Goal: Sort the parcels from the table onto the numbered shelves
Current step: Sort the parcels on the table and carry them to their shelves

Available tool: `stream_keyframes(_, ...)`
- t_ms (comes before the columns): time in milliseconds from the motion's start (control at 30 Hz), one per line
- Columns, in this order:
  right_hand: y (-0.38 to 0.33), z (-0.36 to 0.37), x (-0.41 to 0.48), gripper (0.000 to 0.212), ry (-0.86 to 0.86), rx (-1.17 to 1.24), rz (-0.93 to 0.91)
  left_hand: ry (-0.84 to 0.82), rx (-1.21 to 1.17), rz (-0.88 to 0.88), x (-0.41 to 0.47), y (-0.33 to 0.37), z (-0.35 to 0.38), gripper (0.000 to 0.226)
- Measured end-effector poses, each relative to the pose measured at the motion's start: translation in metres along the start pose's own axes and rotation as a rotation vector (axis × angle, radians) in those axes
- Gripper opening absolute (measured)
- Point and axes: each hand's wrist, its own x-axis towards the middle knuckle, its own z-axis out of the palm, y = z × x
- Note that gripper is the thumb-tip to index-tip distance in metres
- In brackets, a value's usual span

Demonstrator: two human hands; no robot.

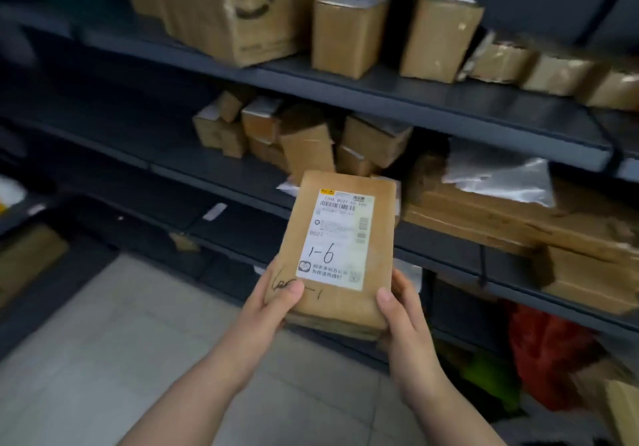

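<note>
Dark grey metal shelving (pixel 449 99) fills the wall ahead, tier over tier, and most boards already carry brown cartons. A big box (pixel 235 6) with a printed logo stands up top. A jumbled cluster of little boxes (pixel 304 141) sits on the middle shelf. To the right lies a long flat carton (pixel 501 224) with a silvery plastic bag (pixel 501 176) on it. Pale floor tiles (pixel 121 342) run beneath, and a red bag (pixel 546 342) sits low under the right-hand tier. The light is dim and the edges of the view are smeared; I can make out no shelf numbers from where I stand.

The person is close to the rack, holding a flat brown parcel (pixel 340 255) in the air in front of the middle shelf, clear of every board. The left hand (pixel 273 300) grips its near left corner with the thumb pressed on top. The right hand (pixel 397 310) grips the near right edge the same way. The fingers underneath are hidden.

The parcel is tipped face-up toward them, which I take to be deliberate. Its white label (pixel 340 238) has "1-6" handwritten on it, and holding the parcel by the near corners leaves that mark uncovered. My guess is they are reading the code to pick the matching shelf before setting the parcel down. The left thumb does cover part of some pen scrawl on the bare cardboard.
</note>
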Motion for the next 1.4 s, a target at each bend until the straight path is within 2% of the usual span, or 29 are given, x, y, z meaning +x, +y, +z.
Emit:
stream_keyframes(167, 0.021, 0.118, 0.035, 0.076, -0.269, -0.044, 0.085, 0.333, -0.087, 0.030, -0.025, 0.014, -0.103, 0.039)
stream_keyframes(467, 0.051, 0.280, 0.084, 0.087, -0.688, -0.154, 0.179, 0.749, -0.133, 0.099, -0.047, 0.034, -0.219, 0.051)
stream_keyframes(533, 0.053, 0.316, 0.098, 0.083, -0.712, -0.109, 0.181, 0.821, -0.128, 0.137, -0.042, 0.046, -0.242, 0.055)
stream_keyframes(600, 0.053, 0.353, 0.112, 0.069, -0.757, -0.078, 0.166, 0.899, -0.136, 0.163, -0.035, 0.057, -0.266, 0.057)
stream_keyframes(667, 0.050, 0.389, 0.124, 0.061, -0.824, -0.058, 0.162, 0.984, -0.164, 0.191, -0.028, 0.072, -0.289, 0.051)
stream_keyframes(800, 0.042, 0.462, 0.152, 0.070, -1.009, -0.075, 0.163, 1.137, -0.215, 0.215, -0.008, 0.098, -0.338, 0.030)
stream_keyframes(833, 0.042, 0.479, 0.158, 0.067, -1.062, -0.073, 0.169, 1.170, -0.229, 0.228, -0.003, 0.103, -0.351, 0.033)
stream_keyframes(967, 0.046, 0.541, 0.176, 0.067, -1.194, -0.079, 0.216, 1.293, -0.256, 0.291, 0.009, 0.115, -0.395, 0.066)
stream_keyframes(1067, 0.051, 0.583, 0.179, 0.081, -1.259, -0.101, 0.202, 1.371, -0.290, 0.294, 0.007, 0.122, -0.427, 0.085)
stream_keyframes(1200, 0.059, 0.642, 0.170, 0.093, -1.353, -0.142, 0.155, 1.461, -0.314, 0.298, -0.007, 0.127, -0.481, 0.072)
stream_keyframes(1267, 0.065, 0.678, 0.163, 0.095, -1.365, -0.155, 0.151, 1.467, -0.316, 0.317, -0.016, 0.130, -0.514, 0.076)
stream_keyframes(1400, 0.077, 0.754, 0.146, 0.074, -1.342, -0.132, 0.122, 1.419, -0.243, 0.332, -0.038, 0.142, -0.588, 0.078)
